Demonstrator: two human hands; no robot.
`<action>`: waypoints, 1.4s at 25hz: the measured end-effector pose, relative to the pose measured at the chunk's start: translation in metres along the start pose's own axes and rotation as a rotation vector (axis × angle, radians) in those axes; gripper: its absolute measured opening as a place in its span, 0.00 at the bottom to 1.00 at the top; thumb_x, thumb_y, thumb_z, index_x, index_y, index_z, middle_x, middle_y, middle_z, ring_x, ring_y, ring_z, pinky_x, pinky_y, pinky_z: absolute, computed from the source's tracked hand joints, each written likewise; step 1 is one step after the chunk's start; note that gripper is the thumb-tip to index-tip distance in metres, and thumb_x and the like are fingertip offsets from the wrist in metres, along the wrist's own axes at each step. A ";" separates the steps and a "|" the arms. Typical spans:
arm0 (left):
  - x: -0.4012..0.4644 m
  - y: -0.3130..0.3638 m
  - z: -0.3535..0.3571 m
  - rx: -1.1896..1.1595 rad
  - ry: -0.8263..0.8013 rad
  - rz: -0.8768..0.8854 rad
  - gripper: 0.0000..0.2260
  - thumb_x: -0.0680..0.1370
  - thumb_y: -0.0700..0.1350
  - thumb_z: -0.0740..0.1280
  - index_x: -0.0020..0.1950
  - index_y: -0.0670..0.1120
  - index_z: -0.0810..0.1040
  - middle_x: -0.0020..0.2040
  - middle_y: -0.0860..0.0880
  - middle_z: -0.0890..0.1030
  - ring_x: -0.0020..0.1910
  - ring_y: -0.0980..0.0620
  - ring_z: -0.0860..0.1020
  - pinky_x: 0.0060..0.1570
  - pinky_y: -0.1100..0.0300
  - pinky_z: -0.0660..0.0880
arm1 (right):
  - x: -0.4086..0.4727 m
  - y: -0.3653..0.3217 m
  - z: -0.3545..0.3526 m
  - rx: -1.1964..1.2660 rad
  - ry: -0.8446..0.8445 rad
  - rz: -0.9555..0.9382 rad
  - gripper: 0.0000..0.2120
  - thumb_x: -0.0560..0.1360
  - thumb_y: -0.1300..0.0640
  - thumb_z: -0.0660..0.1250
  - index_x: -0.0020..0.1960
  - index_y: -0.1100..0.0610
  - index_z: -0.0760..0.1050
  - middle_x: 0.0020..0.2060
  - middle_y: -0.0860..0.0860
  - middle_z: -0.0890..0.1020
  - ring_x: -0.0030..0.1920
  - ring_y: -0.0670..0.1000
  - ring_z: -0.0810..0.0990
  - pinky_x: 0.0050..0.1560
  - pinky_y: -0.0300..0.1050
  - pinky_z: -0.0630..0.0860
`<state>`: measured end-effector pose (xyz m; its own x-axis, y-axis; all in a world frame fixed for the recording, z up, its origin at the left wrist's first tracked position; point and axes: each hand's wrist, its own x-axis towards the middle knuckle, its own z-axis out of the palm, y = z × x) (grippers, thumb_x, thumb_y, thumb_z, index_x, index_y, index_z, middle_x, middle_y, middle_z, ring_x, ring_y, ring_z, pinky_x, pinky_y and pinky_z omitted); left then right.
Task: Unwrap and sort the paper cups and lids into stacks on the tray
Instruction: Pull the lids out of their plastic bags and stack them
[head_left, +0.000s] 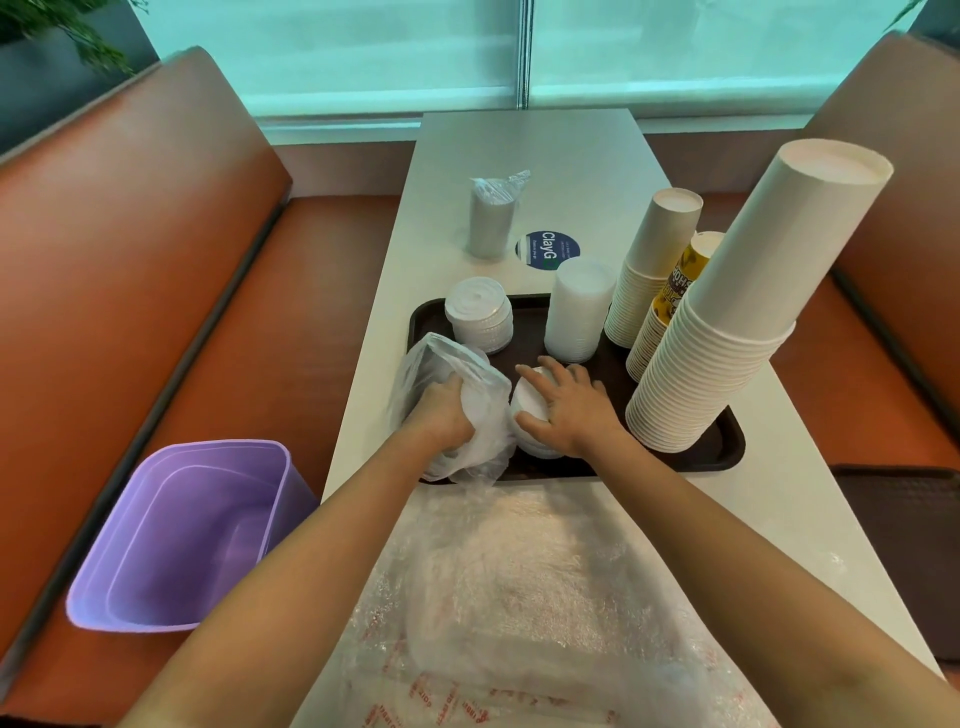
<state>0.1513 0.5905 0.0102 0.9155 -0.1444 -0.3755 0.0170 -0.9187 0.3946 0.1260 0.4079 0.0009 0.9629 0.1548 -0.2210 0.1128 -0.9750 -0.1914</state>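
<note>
Left hand: fingers curled, gripping a clear plastic wrapper with white lids inside, at the near left corner of the dark brown tray. Wrapper mouth gapes upward.

Right hand: fingers spread, resting on top of a short stack of bare white lids standing on the tray just beside the wrapper.

On the tray, far side: 1 lid stack at left, 1 taller translucent lid stack in the middle.

Right side: 3 inverted cup stacks, a tall white one nearest, a yellow printed one behind it, another white one further back.

Beyond the tray on the white table: 1 wrapped grey stack, upright.

Crumpled plastic sheeting covers the near table. Purple bin on the bench at left.
</note>
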 end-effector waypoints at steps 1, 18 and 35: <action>0.001 -0.002 0.000 -0.010 0.001 0.004 0.17 0.80 0.40 0.59 0.69 0.40 0.65 0.63 0.39 0.74 0.64 0.42 0.71 0.64 0.55 0.66 | -0.001 -0.002 -0.001 0.005 0.000 -0.007 0.33 0.76 0.37 0.56 0.77 0.41 0.46 0.77 0.49 0.49 0.74 0.59 0.51 0.71 0.62 0.55; -0.064 0.000 -0.058 -0.800 -0.083 -0.131 0.09 0.78 0.30 0.59 0.45 0.43 0.71 0.43 0.45 0.76 0.37 0.55 0.72 0.36 0.69 0.73 | -0.041 -0.053 -0.029 0.952 0.513 -0.016 0.13 0.80 0.56 0.60 0.62 0.60 0.74 0.54 0.52 0.77 0.51 0.48 0.76 0.51 0.41 0.72; -0.099 0.030 -0.051 -1.218 -0.213 0.067 0.19 0.77 0.35 0.65 0.67 0.44 0.71 0.60 0.43 0.79 0.58 0.44 0.78 0.47 0.51 0.80 | -0.076 -0.026 -0.024 1.485 0.630 0.430 0.10 0.79 0.63 0.60 0.40 0.54 0.72 0.38 0.50 0.75 0.41 0.49 0.74 0.48 0.46 0.72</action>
<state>0.0815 0.5966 0.1021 0.8475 -0.3394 -0.4082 0.4394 0.0170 0.8981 0.0554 0.4174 0.0460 0.8433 -0.5093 -0.1715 -0.1283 0.1191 -0.9846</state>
